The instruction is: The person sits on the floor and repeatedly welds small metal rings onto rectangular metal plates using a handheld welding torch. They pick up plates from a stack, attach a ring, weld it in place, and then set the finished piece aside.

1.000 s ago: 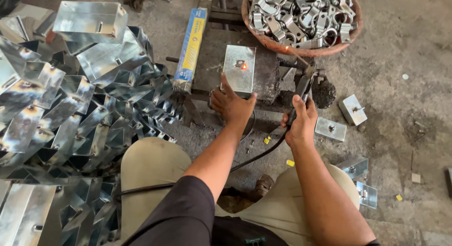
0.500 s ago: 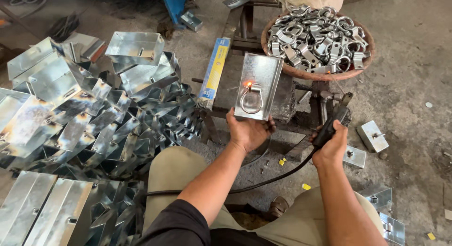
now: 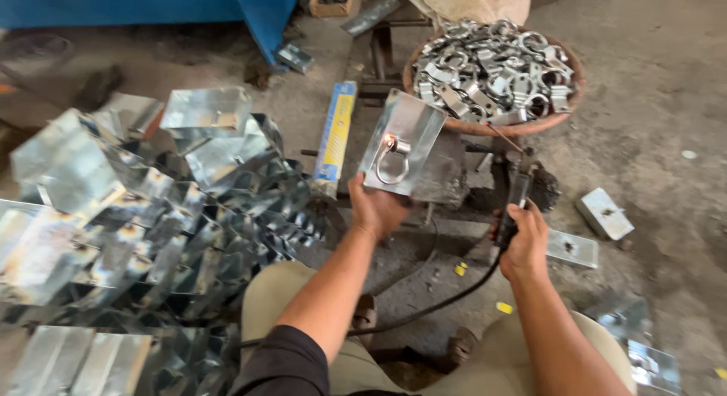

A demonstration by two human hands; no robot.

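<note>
The ringed metal plate [image 3: 404, 144] is gripped by the left hand [image 3: 376, 208]; the welding torch [image 3: 513, 207] is clasped by the right hand [image 3: 522, 241]; fingers could be burned by the fresh weld.

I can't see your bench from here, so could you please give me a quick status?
Left hand holds metal plate with ring. Right hand grips welding holder. Nothing in the way.
</note>
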